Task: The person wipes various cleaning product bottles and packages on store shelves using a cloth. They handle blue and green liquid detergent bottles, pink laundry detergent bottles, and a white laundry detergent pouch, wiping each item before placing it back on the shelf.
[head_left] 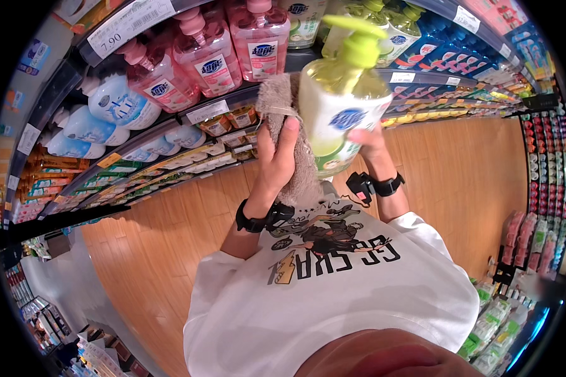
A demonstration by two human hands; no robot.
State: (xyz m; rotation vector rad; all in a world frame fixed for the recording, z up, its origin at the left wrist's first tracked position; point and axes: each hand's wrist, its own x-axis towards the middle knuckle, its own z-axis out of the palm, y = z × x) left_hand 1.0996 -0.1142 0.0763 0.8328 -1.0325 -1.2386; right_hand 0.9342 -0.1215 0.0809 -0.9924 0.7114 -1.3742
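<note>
My left hand (278,153) grips a brown terry cloth (299,162), which hangs down along the bottle's left side. My right hand (369,139) holds a clear pump bottle of yellow-green liquid (342,113) from its right side. The bottle has a lime-green pump head and a white-and-green label, and it leans slightly to the right. Behind the cloth and bottle, pink pump bottles (213,66) stand on the shelf at the left. More green pump bottles (398,35) stand behind at the right. The fingers behind the bottle are hidden.
A shelf edge (245,94) with price tags runs close behind my hands. White-and-blue bottles (122,103) line the shelf at left, blue packs (448,52) at right. Lower shelves hold rows of goods. Wood flooring (453,174) spreads below, with another stocked rack (547,160) at far right.
</note>
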